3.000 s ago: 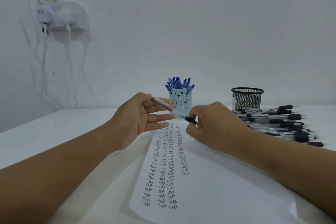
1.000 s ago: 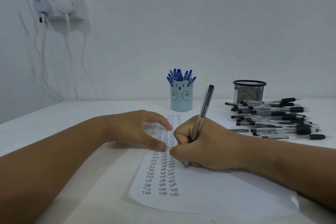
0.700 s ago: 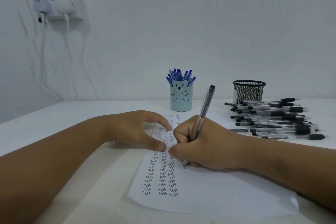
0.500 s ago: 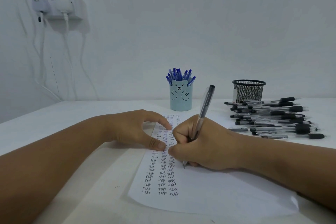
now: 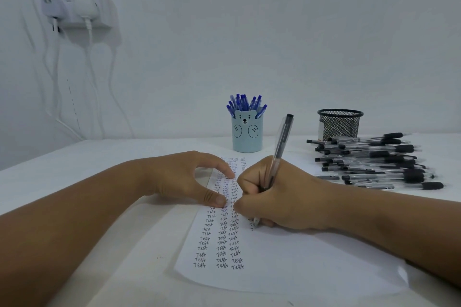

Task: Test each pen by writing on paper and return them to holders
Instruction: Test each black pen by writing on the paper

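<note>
A white sheet of paper (image 5: 299, 264) lies on the table, filled on its left with columns of the word "Test". My right hand (image 5: 279, 197) grips a clear pen with a black cap end (image 5: 283, 134), its tip down on the paper beside the rightmost column. My left hand (image 5: 184, 177) rests on the paper's left edge, thumb and forefinger pressing it flat. Behind the paper stands a light-blue bear holder (image 5: 247, 133) full of blue pens. A black mesh holder (image 5: 339, 123) stands at the back right, behind a pile of black pens (image 5: 374, 159).
The white table (image 5: 74, 164) meets a white wall at the back. A wall socket unit (image 5: 74, 6) with plugged cables hangs at the upper left, cables trailing down to the table's far left corner.
Three seconds ago both hands held the pen in the air above the paper. Since then the right hand has brought it down and writes; the left hand holds the sheet. Little has moved in the last second.
</note>
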The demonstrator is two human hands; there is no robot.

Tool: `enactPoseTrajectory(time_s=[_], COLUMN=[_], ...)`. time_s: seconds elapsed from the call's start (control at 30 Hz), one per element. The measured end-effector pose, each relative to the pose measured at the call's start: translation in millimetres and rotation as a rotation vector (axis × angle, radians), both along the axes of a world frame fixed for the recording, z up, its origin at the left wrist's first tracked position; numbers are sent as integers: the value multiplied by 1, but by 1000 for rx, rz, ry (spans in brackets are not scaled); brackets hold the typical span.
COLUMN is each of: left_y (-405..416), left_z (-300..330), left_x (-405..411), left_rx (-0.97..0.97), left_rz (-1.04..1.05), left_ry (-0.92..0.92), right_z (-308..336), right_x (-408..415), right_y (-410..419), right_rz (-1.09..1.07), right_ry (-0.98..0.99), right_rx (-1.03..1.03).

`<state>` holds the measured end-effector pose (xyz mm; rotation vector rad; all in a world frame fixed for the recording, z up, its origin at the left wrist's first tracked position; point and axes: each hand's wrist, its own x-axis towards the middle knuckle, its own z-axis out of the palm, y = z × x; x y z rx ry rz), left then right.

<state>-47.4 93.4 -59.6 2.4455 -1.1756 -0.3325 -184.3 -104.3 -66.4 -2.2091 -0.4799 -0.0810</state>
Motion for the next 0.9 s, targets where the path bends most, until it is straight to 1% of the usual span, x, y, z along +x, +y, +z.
enactPoseTrajectory(time_s=[0.3, 0.47, 0.63, 0.8, 0.9], left_y=[0, 0, 0, 0, 0], left_z=[0, 0, 0, -1, -2], left_x=[-2, -2, -1, 1, 3], left_rx=[-7, -2, -12, -12, -5], left_rz=[1, 14, 15, -3, 2], left_ry=[-4, -1, -3, -1, -6], right_z=[1, 3, 3, 3, 3], right_x=[0, -3, -1, -2, -2], right_y=[3, 3, 2, 0, 1], right_rz=[-8, 20, 5, 22, 11], right_ry=[-61, -39, -62, -11, -42], right_rx=[-55, -54, -76, -42, -66])
